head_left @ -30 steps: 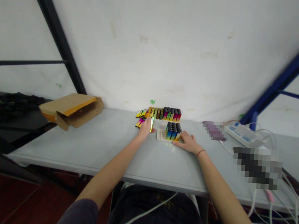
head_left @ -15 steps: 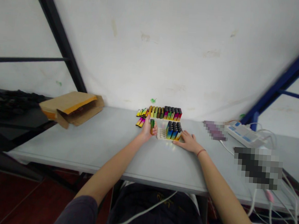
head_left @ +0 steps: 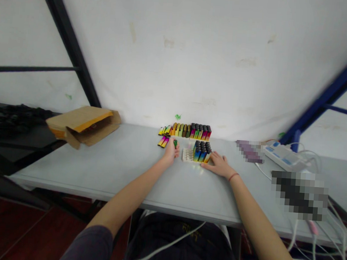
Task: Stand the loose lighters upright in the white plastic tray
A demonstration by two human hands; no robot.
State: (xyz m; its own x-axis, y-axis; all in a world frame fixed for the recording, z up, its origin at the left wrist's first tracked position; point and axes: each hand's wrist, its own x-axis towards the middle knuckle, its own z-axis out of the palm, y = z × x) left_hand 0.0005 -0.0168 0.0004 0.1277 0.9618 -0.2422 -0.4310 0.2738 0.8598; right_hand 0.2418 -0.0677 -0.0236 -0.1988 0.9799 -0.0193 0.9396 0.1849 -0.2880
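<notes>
My left hand (head_left: 171, 151) is closed around a small green lighter (head_left: 175, 143), most of it hidden by the fingers. Just right of it, a white tray with holes (head_left: 188, 155) lies on the table, its right part filled with upright black-topped lighters (head_left: 202, 152). Against the right edge of that tray rests my right hand (head_left: 217, 164), fingers spread. Behind stand a row of yellow, brown and green pieces (head_left: 181, 129) and a second block of black-topped lighters (head_left: 200, 132). Several yellow and pink lighters (head_left: 163, 141) lie flat beyond my left hand.
An open cardboard box (head_left: 81, 123) sits at the left of the grey table (head_left: 105, 165). On the right are a white power strip (head_left: 284, 156), blurred-out items and tangled white cables (head_left: 293, 235). A white wall rises behind.
My left hand has moved slightly left, away from the tray, and turned, so less of the green lighter shows. My right hand has not moved.
</notes>
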